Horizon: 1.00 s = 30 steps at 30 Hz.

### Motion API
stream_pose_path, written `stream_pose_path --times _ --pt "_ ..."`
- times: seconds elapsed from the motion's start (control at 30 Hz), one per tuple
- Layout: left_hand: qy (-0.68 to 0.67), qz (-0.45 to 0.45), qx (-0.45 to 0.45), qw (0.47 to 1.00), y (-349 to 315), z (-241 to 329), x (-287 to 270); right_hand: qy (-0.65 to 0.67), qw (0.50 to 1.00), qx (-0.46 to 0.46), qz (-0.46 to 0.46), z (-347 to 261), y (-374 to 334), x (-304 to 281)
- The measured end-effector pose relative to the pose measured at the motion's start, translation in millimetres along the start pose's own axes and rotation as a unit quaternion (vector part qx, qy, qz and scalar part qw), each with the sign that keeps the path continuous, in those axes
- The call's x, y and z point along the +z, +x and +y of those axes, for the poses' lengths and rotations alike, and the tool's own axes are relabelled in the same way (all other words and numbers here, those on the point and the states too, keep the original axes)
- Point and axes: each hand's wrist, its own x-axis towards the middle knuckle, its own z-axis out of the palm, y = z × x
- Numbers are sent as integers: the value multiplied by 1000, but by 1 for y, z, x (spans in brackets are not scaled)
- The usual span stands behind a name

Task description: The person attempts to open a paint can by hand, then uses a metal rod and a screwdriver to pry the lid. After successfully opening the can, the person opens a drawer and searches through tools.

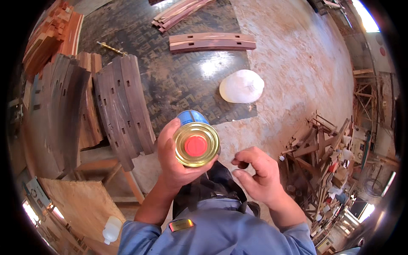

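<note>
My left hand (pixel 168 159) is wrapped round a blue metal tin (pixel 192 116), its gold-coloured top turned up toward me. A round red cap (pixel 196 146) sits in the middle of that top. To the right of the tin, apart from it, hovers my right hand (pixel 260 172). Its fingers are loosely curled with a gap to the thumb, and I see nothing held in it. Beyond the tin, a white, rounded plastic container (pixel 242 86) stands on the floor.
Curved, slotted dark wood pieces (pixel 123 104) are stacked at the left. A pair of slotted boards (pixel 212 42) lies on a dark panel (pixel 148 72) ahead. Scrap wood (pixel 314 148) is heaped at the right. A white bottle (pixel 112 229) rests on a plywood surface (pixel 78 202) at lower left.
</note>
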Motion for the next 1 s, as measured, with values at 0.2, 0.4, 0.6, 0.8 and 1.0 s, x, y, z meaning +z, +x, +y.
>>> stream_pose_path --times 0.2,0.4,0.6,0.8,1.0 --pt "70 18 44 996 -23 -44 48 -148 989 11 11 4 42 35" --pt "111 1 24 994 -27 -60 75 -241 967 85 5 46 66 68" --pt "109 5 31 994 -37 -77 88 -233 966 98 52 62 75 85" --pt "128 -8 8 992 -52 -84 95 -264 960 91 37 71 80 95" --pt "81 -63 -5 995 -48 -87 83 -266 959 95 13 68 78 95"
